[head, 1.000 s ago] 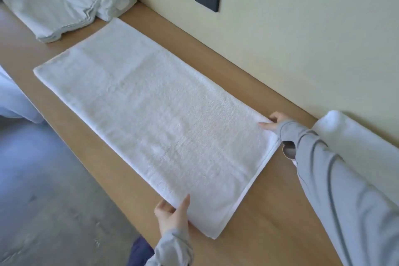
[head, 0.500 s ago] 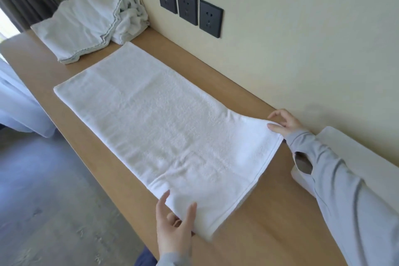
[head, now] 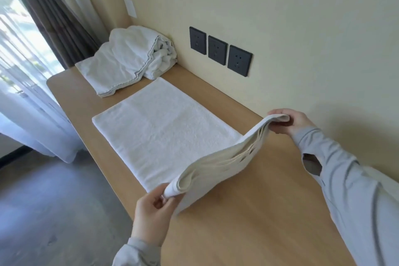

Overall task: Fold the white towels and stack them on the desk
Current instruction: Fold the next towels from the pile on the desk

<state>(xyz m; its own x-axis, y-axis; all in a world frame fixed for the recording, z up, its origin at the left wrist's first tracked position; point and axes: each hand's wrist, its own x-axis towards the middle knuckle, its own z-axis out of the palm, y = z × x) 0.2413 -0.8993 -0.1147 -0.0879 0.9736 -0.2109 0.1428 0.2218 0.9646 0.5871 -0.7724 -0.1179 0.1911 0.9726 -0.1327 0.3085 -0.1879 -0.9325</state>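
Observation:
A long white towel [head: 164, 127] lies along the wooden desk [head: 248, 218], its far part flat. Its near end is raised off the desk in a layered edge. My left hand [head: 154, 214] pinches the near front corner of that end. My right hand [head: 289, 122] pinches the corner by the wall. The lifted edge sags between the two hands. A rumpled pile of white towels [head: 129, 60] sits at the far end of the desk against the wall.
Three black wall sockets [head: 220, 51] sit just above the desk behind the towel. Curtains [head: 36, 71] hang at the left beyond the desk's end. The grey floor [head: 54, 211] lies along the desk's front edge. My right grey sleeve [head: 356, 190] crosses the desk's right part.
Both hands have gripped the near end of the towel and lifted it off the desk. My view has tilted up, and the far pile is now fully visible.

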